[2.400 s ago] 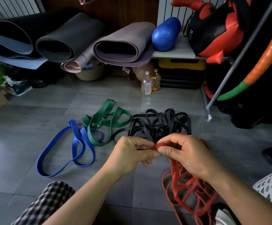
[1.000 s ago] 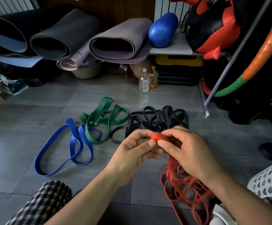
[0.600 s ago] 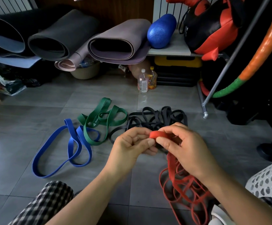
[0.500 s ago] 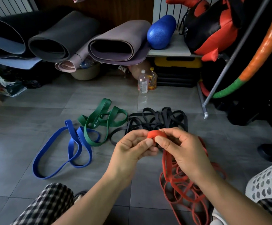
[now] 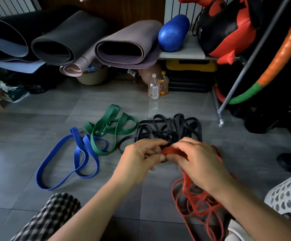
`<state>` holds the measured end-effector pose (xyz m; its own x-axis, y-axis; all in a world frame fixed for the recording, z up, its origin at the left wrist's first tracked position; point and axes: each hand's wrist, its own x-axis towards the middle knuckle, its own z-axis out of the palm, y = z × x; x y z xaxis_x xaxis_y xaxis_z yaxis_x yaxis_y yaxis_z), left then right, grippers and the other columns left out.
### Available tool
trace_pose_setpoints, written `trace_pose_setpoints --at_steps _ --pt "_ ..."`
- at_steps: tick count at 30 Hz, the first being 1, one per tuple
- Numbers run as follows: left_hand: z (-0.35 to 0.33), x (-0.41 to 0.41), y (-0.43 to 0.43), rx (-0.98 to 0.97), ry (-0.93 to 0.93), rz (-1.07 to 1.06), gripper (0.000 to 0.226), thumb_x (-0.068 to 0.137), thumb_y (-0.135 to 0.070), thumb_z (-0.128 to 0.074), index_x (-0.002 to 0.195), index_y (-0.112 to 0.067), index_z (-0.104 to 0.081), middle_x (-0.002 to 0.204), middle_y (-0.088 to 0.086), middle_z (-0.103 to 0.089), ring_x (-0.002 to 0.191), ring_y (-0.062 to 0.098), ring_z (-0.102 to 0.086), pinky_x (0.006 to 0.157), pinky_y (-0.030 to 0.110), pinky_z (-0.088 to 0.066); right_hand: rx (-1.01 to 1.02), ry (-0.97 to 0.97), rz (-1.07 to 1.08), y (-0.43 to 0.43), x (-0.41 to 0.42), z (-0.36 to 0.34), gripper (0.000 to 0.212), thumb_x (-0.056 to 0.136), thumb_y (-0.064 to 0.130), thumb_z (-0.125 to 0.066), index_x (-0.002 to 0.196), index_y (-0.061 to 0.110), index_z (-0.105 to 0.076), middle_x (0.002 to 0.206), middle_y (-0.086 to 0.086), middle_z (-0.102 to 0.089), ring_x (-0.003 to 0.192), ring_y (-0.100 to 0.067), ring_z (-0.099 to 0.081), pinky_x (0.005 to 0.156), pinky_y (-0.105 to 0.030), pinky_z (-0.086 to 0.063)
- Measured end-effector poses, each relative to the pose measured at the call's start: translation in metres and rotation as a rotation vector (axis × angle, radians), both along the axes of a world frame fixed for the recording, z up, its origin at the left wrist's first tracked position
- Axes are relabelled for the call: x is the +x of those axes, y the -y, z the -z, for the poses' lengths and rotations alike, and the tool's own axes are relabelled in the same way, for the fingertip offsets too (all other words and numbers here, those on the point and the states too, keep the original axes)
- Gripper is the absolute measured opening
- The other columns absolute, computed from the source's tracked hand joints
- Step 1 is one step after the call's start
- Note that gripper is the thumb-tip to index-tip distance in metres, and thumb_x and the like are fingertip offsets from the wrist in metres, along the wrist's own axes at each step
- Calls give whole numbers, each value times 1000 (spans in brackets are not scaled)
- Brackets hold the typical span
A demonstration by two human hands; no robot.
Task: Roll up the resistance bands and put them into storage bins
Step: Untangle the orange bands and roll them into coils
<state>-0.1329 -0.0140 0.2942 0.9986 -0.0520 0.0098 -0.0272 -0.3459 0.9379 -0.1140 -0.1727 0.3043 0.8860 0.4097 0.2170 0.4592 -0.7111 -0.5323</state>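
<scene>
Coil (image 5: 170, 151) of the red band (image 5: 186, 179), thicker than 2 seconds ago, is pinched between your left hand (image 5: 139, 160) and right hand (image 5: 199, 161) at centre, tail trailing to 5 o'clock, so rolling has barely begun, while blue band (image 5: 86, 145), green band (image 5: 104, 130) and black bands (image 5: 172, 129) wait toward 11 o'clock.

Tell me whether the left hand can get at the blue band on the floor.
Probably yes, once it lets go: the left hand pinches the rolled end of the red band, but the blue band lies mostly uncovered on bare floor to its left.
</scene>
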Motion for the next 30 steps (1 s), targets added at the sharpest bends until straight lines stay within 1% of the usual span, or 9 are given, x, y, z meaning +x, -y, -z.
trace_pose_setpoints --at_steps 3,8,11,15,18,22,24,26,30 --pt "-3 -2 2 -37 -14 -3 28 78 8 -64 90 -17 -70 78 4 -68 63 5 -63 66 17 -54 56 -58 26 -1 -1 1 25 77 35 -67 95 19 -70 79 16 -53 77 -3 -52 68 -10 -38" --pt "-5 -5 6 -517 -107 -53 18 78 7 -61 87 -8 -64 70 1 -70 61 10 -65 63 19 -54 506 -270 89 -2 -1 -4 18 67 38 -68 85 39 -65 83 17 -66 84 7 -60 72 -4 -42" --pt "-4 -7 10 -729 -161 -74 17 69 -8 -63 86 -7 -62 73 4 -70 63 12 -66 63 19 -54 546 -280 72 -6 -3 -4 26 63 42 -64 89 38 -64 85 15 -66 84 8 -59 72 -2 -40" --pt "0 -9 12 -883 -209 -80 18 66 -8 -62 85 -8 -63 75 5 -69 68 12 -67 65 20 -55 566 -306 86 -6 -2 -2 22 70 34 -68 92 29 -68 85 15 -68 82 7 -61 71 -4 -42" --pt "-1 -6 9 -780 -215 -36 19 70 -6 -63 90 -9 -62 78 6 -70 68 14 -67 65 23 -56 387 -176 71 -2 2 -1 21 76 28 -69 95 19 -71 81 13 -64 80 0 -59 69 -12 -45" --pt "-1 2 -1 -171 -26 40 36 77 2 -67 96 -28 -63 94 6 -63 66 10 -62 65 20 -54 38 -23 2 6 6 -1 19 81 29 -67 93 14 -69 81 9 -57 75 -5 -54 65 -19 -42" --pt "-1 3 -4 6 66 50 35 76 0 -69 90 -32 -64 91 11 -62 67 13 -62 67 15 -51 -42 0 -42 5 4 0 22 82 32 -65 95 15 -69 84 10 -56 78 -7 -52 66 -17 -38" --pt "-3 2 -5 -49 42 29 28 77 3 -68 87 -23 -66 83 14 -66 66 14 -64 67 12 -50 0 -19 -55 4 3 -1 23 80 31 -67 97 16 -69 86 10 -57 79 -6 -54 68 -16 -39" --pt "-7 0 -2 -471 -86 -14 19 75 7 -62 87 -8 -65 70 3 -69 60 10 -65 63 18 -53 344 -212 20 5 6 -3 31 71 33 -71 97 18 -70 85 8 -62 82 -4 -58 74 -16 -45"
